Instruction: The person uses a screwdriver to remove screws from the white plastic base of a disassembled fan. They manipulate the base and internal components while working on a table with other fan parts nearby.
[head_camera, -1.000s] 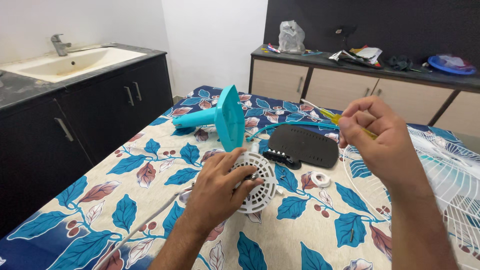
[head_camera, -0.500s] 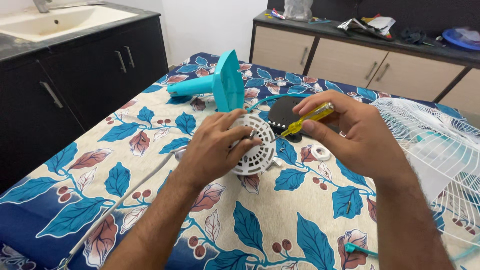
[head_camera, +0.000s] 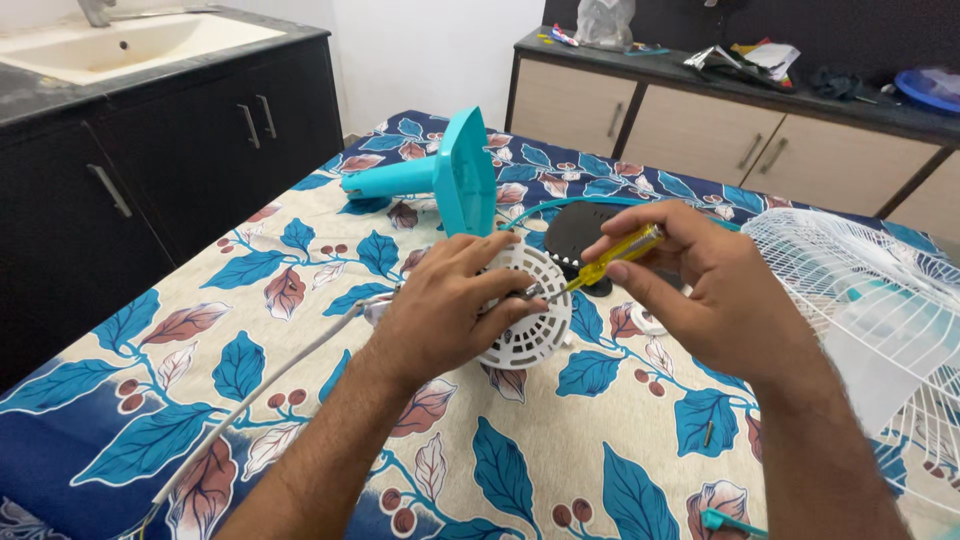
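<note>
1. Two hands at work over a leaf-print sheet (head_camera: 300, 290). Left hand (head_camera: 440, 310) clamps a white vented round housing (head_camera: 530, 310), which rests on the sheet at centre. Right hand (head_camera: 710, 290) pinches a yellow-handled screwdriver (head_camera: 610, 262), tip at the housing's face.
2. Containers: white sink basin (head_camera: 130, 45) on the dark bench (head_camera: 60, 95) top left, nothing visible inside; faucet cut off by the frame.
3. Teal fan base (head_camera: 445, 180) lies tipped behind the housing; black oval plate (head_camera: 590, 225) just beside it, partly hidden by the right hand.
4. White wire fan guard (head_camera: 860, 300) at right, cut off by the edge.
5. White cord (head_camera: 270, 385) runs lower left, its housing end hidden under the left hand.
6. Clutter on the far cabinet top (head_camera: 700, 90) too small to identify.
</note>
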